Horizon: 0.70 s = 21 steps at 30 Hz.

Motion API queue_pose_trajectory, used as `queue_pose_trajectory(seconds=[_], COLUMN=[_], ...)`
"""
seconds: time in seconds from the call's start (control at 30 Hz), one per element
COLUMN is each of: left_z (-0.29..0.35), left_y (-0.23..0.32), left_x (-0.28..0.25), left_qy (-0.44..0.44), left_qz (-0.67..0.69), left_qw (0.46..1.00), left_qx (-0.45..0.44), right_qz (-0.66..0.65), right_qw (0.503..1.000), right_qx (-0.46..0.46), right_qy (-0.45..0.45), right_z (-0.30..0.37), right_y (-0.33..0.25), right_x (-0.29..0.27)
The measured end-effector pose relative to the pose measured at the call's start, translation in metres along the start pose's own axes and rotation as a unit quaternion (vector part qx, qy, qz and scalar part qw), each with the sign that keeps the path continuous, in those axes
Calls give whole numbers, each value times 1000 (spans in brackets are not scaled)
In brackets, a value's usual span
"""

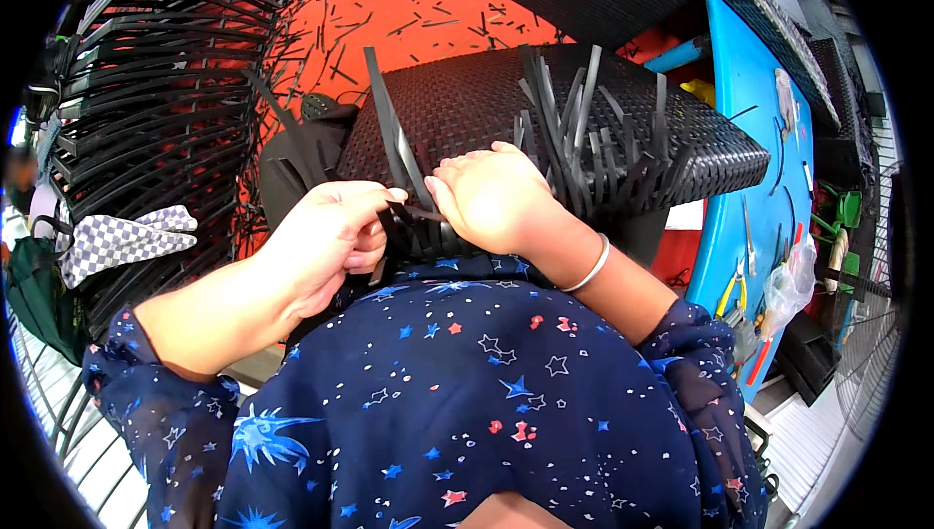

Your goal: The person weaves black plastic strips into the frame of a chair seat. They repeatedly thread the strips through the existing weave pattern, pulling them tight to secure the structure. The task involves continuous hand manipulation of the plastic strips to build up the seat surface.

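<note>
A black woven panel (pixel 448 101) lies across my lap, with loose flat black strips (pixel 574 130) standing up along its near edge. My left hand (pixel 336 227) is closed, its thumb and forefinger pinching a short black strip (pixel 420 212) at that edge. Close beside it, my right hand (pixel 496 198) bears on the panel's near edge with its fingers curled; its palm side is hidden. The strip runs from the left fingertips toward the right thumb. Between the hands, a longer strip (pixel 389 120) sticks up.
To the left stands a frame with many curved black strips (pixel 165 110), a checkered cloth (pixel 126 237) on it. Strip offcuts litter the red floor (pixel 331 3). On the right, a blue table (pixel 725 72) holds yellow-handled pliers (pixel 732 291) and a plastic bag (pixel 790 276).
</note>
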<state>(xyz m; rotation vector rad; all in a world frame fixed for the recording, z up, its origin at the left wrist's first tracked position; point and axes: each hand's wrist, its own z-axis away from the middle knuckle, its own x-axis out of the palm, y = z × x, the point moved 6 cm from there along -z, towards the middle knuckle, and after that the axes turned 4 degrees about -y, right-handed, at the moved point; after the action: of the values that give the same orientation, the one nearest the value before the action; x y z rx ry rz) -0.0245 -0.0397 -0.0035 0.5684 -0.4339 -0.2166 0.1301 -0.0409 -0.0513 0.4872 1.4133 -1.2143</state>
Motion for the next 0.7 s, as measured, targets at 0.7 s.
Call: queue_pose_trajectory(seconds=[0.7], left_z=[4], left_y=[-2], left_x=[-27], left_qy=[38], left_qz=[53], left_qw=[991], left_qx=[118], right_qz=[6], right_qw=[996], right_qx=[-28], right_qy=[80], right_z=[-2], right_y=[1], right_x=[8])
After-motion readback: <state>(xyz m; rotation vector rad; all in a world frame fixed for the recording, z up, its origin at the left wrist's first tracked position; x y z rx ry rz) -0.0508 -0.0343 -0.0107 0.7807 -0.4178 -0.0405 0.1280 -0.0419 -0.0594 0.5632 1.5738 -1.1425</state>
